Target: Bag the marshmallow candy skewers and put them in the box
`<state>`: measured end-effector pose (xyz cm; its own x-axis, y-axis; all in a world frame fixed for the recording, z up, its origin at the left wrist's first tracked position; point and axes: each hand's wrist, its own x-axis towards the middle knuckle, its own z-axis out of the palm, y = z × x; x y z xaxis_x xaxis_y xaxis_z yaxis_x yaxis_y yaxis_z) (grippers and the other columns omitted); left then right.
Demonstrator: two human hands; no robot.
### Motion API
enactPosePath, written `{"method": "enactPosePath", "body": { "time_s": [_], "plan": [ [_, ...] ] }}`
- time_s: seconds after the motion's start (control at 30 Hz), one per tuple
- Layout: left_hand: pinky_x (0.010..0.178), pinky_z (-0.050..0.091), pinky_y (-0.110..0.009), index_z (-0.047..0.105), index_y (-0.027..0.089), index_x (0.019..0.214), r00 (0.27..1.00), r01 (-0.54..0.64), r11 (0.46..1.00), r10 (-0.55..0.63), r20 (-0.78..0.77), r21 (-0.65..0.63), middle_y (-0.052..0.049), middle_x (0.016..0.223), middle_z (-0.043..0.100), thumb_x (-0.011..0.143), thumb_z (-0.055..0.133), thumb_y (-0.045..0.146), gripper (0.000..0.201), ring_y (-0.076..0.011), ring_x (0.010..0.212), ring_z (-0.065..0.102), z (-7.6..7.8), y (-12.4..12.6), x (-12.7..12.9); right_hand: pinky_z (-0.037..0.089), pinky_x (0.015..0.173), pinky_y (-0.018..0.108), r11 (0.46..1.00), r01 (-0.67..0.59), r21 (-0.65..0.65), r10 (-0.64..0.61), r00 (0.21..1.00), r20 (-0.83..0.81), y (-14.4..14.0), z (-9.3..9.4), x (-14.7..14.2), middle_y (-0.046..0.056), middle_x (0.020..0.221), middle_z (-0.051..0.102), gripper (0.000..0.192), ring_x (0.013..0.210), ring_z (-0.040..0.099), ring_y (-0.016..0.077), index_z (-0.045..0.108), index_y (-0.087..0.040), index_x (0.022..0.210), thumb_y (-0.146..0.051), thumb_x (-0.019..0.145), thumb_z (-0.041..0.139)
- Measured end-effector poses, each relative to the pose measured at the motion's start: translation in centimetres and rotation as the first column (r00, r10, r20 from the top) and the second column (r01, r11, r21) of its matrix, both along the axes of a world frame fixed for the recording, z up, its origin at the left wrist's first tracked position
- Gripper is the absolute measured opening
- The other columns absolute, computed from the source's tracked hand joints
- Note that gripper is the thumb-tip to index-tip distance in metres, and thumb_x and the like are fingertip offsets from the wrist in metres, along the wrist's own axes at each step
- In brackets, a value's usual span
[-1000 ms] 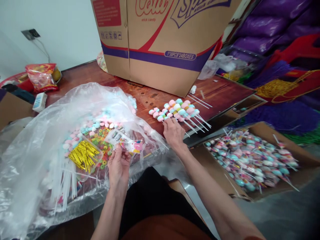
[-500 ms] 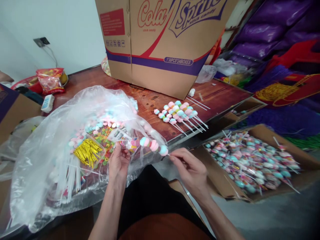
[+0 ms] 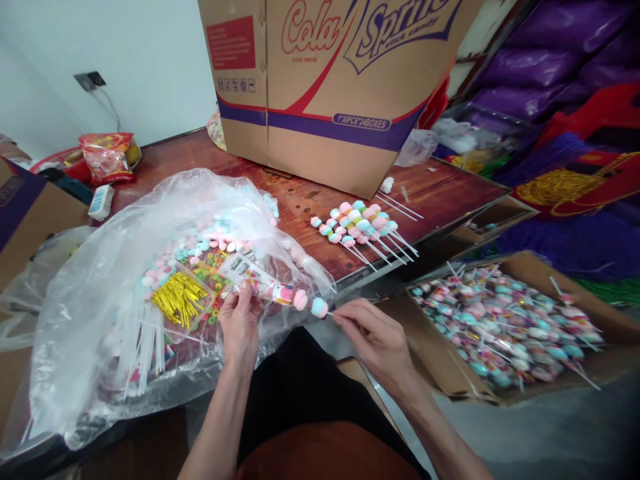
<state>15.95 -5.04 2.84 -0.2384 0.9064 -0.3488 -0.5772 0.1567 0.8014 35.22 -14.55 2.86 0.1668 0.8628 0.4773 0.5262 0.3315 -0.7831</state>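
Observation:
My left hand [image 3: 242, 320] pinches a clear printed candy wrapper [image 3: 250, 272] over the loose candies. Part of a marshmallow skewer [image 3: 319, 307] is inside the wrapper; its pink and blue pieces nearest the stick still show outside. My right hand [image 3: 373, 333] grips the white stick end, fingers closed. Below the wrapper sit a tray of gold twist ties [image 3: 181, 297], fruit-coloured candy rings [image 3: 213, 268] and pink and blue marshmallows [image 3: 200, 248], all on a clear plastic sheet [image 3: 80, 347]. A pile of finished-looking marshmallow skewers [image 3: 357, 223] lies on the table to the right.
A large cardboard carton [image 3: 325, 147] stands at the back of the wooden table [image 3: 300, 200]. An open box of wrapped skewers [image 3: 505, 327] sits low at the right. Purple bags [image 3: 535, 67] are stacked behind. A red candy packet [image 3: 106, 157] lies at the back left.
The skewer has slid leftward into the wrapper, so fewer marshmallows show outside it. My right hand has moved slightly left with the stick.

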Motion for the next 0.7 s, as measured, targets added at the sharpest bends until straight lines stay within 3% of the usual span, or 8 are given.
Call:
{"method": "enactPosePath", "body": {
  "time_s": [0.2,0.57,0.7],
  "plan": [
    [0.069,0.055,-0.026,0.067,0.016,0.078,0.999,0.047,0.993,-0.047,0.000,0.110,0.000,0.080,0.072,0.065,0.088,0.039,0.033,-0.0133,0.073,0.068,0.0,-0.5,0.6,0.045,0.065,0.027,0.995,-0.011,-0.099,0.002,0.996,-0.094,0.3,-0.8,-1.0,0.002,0.078,0.064,0.014,0.071,0.060,0.0152,0.067,-0.021,0.084,-0.018,0.095,0.059],
    [0.072,0.056,-0.031,0.061,0.022,0.088,0.994,-0.085,0.992,0.078,0.072,0.092,-0.004,0.092,0.077,0.069,0.086,0.040,0.037,-0.0182,0.079,0.073,-1.3,-0.8,1.3,0.039,0.062,0.025,0.984,-0.023,-0.176,0.013,0.998,-0.060,-0.4,-1.0,-2.4,0.000,0.071,0.058,0.017,0.064,0.055,0.0127,0.067,-0.019,0.081,-0.018,0.095,0.057],
    [0.071,0.056,-0.031,0.060,0.022,0.091,0.997,-0.036,0.996,0.030,0.069,0.087,-0.006,0.096,0.077,0.074,0.082,0.042,0.035,-0.0199,0.082,0.074,-1.2,-1.0,1.6,0.038,0.060,0.025,0.967,-0.060,-0.249,0.024,0.989,-0.146,-0.1,-1.0,-2.6,-0.001,0.069,0.057,0.019,0.063,0.053,0.0122,0.067,-0.018,0.076,-0.019,0.093,0.058]
  ]
}}
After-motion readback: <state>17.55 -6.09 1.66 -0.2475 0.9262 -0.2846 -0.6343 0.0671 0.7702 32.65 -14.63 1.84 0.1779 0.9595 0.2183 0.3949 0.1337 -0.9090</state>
